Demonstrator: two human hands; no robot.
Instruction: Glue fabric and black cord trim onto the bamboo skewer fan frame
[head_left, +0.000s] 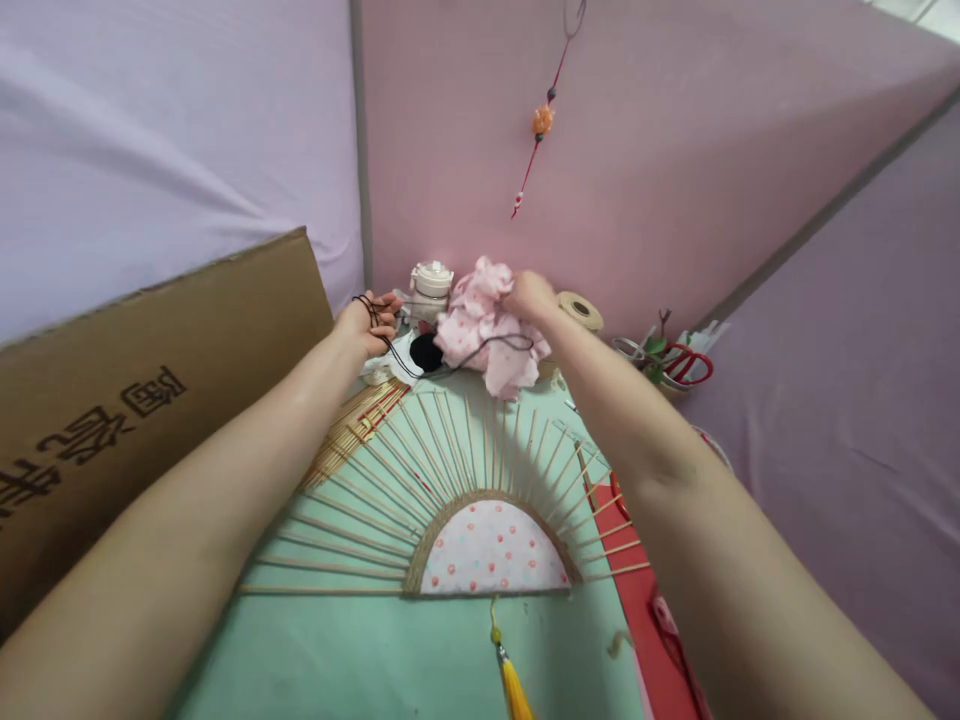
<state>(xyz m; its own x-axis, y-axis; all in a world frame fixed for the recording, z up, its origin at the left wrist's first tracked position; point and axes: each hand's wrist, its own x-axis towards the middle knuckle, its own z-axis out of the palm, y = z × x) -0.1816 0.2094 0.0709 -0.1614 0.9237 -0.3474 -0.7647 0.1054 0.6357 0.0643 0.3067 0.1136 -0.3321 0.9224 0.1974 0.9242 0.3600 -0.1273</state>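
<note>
The left hand point(371, 328) is loosely open, black cord point(373, 312) looped about it. Between the hands come a lidded jar point(431, 282) and bunched pink cloth point(484, 325), a stick fan point(495, 548) below; the right hand point(531, 297) grips the cloth.

Cardboard panel point(247, 310): large black Chinese characters point(152, 391), slanted, row cut by left edge; wording uncertain.

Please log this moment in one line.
left hand: looped black cord | right hand: at pink cloth | table: stick fan, yellow tassel
</note>
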